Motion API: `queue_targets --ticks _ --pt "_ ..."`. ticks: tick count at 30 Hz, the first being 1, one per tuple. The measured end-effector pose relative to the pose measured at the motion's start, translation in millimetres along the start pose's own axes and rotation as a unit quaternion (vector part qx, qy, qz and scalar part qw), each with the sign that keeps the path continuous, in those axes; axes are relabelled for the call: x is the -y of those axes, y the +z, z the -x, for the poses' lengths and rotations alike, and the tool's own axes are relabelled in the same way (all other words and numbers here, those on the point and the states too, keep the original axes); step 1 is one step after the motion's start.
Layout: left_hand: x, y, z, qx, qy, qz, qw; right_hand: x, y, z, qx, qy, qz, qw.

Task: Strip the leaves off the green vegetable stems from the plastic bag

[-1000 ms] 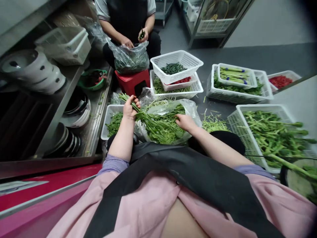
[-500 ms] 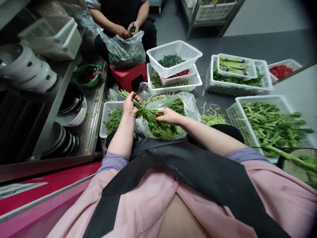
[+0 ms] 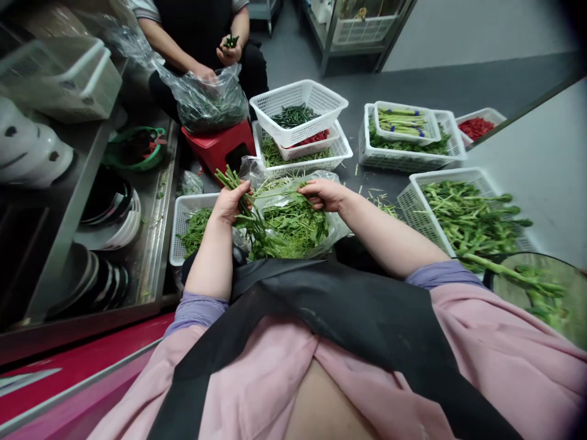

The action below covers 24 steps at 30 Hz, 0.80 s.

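My left hand (image 3: pixel 229 203) is closed around a bunch of leafy green stems (image 3: pixel 257 233). Cut stem ends poke up past its fingers, while the leaves hang down toward my lap. A single thin stalk stretches across from the bunch to my right hand (image 3: pixel 324 194), whose fingers are pinched on it; some leaves dangle beneath them. Below both hands, more loose greens (image 3: pixel 293 223) lie in an open clear plastic bag (image 3: pixel 338 227). Left of the bag is a white basket (image 3: pixel 178 231) of similar greens, close to my left forearm.
Opposite sits a co-worker with a bag of greens (image 3: pixel 213 110) on a red stool (image 3: pixel 220 146). Stacked white baskets (image 3: pixel 321 128) hold green and red chillies. On the right are baskets of asparagus (image 3: pixel 403 122) and thick green stalks (image 3: pixel 472 214). A metal shelf (image 3: pixel 156 244) borders the left.
My right hand has moved up and away from the bunch, drawing out a stalk. The view has turned rightward. The co-worker's hands have separated, one now at the bag, one raised holding green pieces.
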<state>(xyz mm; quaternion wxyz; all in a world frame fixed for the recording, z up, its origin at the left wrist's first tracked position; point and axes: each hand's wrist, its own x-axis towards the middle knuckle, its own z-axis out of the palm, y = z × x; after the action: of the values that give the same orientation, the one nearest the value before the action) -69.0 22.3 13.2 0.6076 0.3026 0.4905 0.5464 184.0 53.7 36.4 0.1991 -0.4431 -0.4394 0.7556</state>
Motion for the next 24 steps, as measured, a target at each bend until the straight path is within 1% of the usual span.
queue_targets --ticks 3,5,7,8,10,12,14,17,19,22,24 --pt "-1.7 -6.1 1.8 0.074 -0.048 0.014 0.996 1.5 -7.2 6.8 0.029 0.008 0.039 0.999" --pt "-2.4 -10.2 2.8 0.128 -0.076 0.014 0.989 2.9 -14.0 12.3 0.035 0.007 0.058 0.998" --pt "-2.3 -13.0 3.0 0.159 -0.092 0.004 0.983 4.4 -20.4 17.7 0.025 -0.008 0.061 0.998" --pt "-2.1 -13.5 2.9 0.162 -0.089 0.003 0.983 4.8 -22.6 20.0 0.020 -0.017 0.059 0.998" --pt "-1.8 -12.9 2.7 0.151 -0.064 0.021 0.986 4.2 -23.7 23.3 0.025 -0.019 0.063 0.998" --pt "-2.3 -10.6 3.1 0.132 -0.029 0.057 0.989 1.5 -20.7 24.0 0.038 -0.008 0.081 0.996" --pt "-3.9 -7.9 4.3 0.110 -0.014 0.091 0.990 -2.1 -16.0 21.9 0.043 0.001 0.100 0.994" --pt "-7.1 -6.0 6.2 0.079 -0.040 0.131 0.987 -6.1 -12.3 16.6 0.051 0.009 0.105 0.993" --pt "-9.0 -6.9 5.5 0.066 -0.057 0.155 0.984 -8.0 -14.1 13.5 0.082 0.022 0.095 0.992" --pt "-12.0 -10.3 1.5 0.041 -0.052 0.189 0.980 -13.5 -20.5 10.9 0.133 0.048 0.080 0.987" --pt "-14.5 -12.8 -0.8 0.020 -0.045 0.200 0.979 -20.6 -24.3 10.1 0.145 0.059 0.072 0.985"
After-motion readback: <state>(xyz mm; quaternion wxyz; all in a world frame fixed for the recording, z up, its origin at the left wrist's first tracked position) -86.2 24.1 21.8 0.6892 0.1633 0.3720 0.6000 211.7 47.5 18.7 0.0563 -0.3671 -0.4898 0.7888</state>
